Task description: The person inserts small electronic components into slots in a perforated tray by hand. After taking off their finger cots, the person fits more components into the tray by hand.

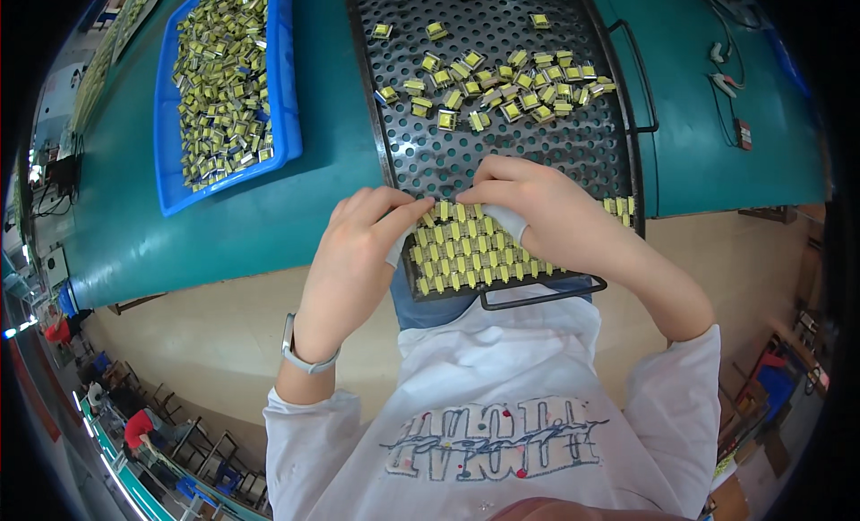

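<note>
My left hand (pixel 358 243) and my right hand (pixel 528 198) meet over the near part of a black perforated metal tray (pixel 430 158). Their fingers are closed, with the fingertips close together at the far edge of a block of small yellow-wrapped transformers (pixel 466 252) standing in tight rows. Whatever lies between the fingertips is too small and hidden to make out. White coverings show at the fingers of both hands. Beyond them, a loose heap of the same transformers (pixel 511 86) lies jumbled on the tray, with a few strays further off.
A blue plastic bin (pixel 285 118) full of similar transformers stands on the green table (pixel 336 127) to the left. Wire handles (pixel 649 91) stick out from the tray's right side and near edge. Cables (pixel 730 73) lie at the far right. People sit in the left background.
</note>
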Tool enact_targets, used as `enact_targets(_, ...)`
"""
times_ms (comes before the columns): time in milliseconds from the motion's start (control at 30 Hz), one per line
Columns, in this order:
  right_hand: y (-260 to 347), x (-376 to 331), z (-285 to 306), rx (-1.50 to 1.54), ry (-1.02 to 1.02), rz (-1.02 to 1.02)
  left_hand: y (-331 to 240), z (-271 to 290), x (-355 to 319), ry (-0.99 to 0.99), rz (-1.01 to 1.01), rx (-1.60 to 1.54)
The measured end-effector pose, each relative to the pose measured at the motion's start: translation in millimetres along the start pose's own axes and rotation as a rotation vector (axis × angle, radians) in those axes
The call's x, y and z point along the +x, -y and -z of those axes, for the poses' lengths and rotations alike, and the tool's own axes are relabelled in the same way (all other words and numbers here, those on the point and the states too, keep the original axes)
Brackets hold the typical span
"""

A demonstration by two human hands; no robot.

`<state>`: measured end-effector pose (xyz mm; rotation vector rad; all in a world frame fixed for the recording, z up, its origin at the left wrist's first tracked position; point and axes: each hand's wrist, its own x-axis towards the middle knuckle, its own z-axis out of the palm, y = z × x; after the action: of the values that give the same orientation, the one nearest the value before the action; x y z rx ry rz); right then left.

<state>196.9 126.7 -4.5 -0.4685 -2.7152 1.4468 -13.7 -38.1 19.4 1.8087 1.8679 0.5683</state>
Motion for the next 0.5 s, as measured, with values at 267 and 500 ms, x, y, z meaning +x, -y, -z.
enact_targets(267,3,-2,1,0.004,0.015,-0.033,-2,-2,12,-0.007,-0.013,-0.083)
enact_targets(500,5,-4,-2,-0.051,-0.001,-0.023,-1,-1,20,0.078,-0.006,-0.12)
